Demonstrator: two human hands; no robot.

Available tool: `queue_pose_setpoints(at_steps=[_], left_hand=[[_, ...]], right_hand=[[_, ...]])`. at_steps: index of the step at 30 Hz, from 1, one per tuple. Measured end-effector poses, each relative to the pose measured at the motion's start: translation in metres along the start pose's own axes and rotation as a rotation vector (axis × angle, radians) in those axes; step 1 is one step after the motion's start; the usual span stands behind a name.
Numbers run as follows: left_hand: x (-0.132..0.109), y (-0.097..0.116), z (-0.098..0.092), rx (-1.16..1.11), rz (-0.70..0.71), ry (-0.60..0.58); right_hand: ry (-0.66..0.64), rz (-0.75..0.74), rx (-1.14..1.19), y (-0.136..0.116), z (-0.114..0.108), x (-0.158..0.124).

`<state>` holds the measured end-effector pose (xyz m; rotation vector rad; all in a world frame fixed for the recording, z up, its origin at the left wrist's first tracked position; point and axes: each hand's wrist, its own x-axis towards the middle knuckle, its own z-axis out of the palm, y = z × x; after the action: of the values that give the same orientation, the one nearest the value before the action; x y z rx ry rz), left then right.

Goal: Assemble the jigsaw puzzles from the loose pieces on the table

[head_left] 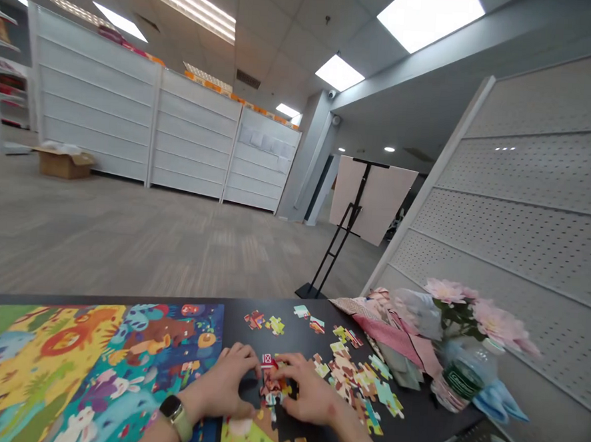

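Observation:
My left hand (230, 382), with a watch (176, 417) on its wrist, rests on the dark table beside a small red and brown cluster of puzzle pieces (270, 383). Its thumb and fingers are apart around the cluster's left side. From the right, my right hand (308, 390) touches the cluster with curled fingers; whether it pinches a single piece is too small to tell. Just below the hands lies a joined green and brown puzzle section (257, 435). A pile of loose pieces (349, 374) spreads to the right of my right hand.
Colourful finished puzzle pictures (91, 368) cover the table's left. A few loose pieces (275, 324) lie near the far edge of the table (280, 307). Folded cloths (393, 334), a plastic bottle (460, 381) and pink flowers (490, 316) stand at the right, beside a perforated panel (519, 248).

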<state>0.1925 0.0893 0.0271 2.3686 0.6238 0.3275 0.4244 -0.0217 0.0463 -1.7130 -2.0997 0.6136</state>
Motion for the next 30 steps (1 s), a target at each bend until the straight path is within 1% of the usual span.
queue_pose_setpoints(at_steps=[6, 10, 18, 27, 30], left_hand=[[-0.001, 0.000, 0.000, 0.001, 0.000, 0.008], [-0.001, 0.000, 0.001, 0.014, -0.008, 0.019], [-0.003, 0.003, -0.001, 0.029, 0.029, 0.001], [-0.002, 0.001, -0.002, 0.024, 0.033, -0.004], [-0.001, 0.000, -0.001, 0.021, 0.036, -0.002]], right_hand=[[0.086, -0.061, 0.038, 0.006, 0.011, 0.009], [0.105, -0.099, 0.074, 0.003, 0.015, 0.012], [0.030, -0.080, 0.073, -0.006, 0.012, 0.012], [-0.004, -0.137, 0.065, -0.013, 0.014, 0.019], [-0.029, -0.124, 0.061, -0.014, 0.013, 0.019]])
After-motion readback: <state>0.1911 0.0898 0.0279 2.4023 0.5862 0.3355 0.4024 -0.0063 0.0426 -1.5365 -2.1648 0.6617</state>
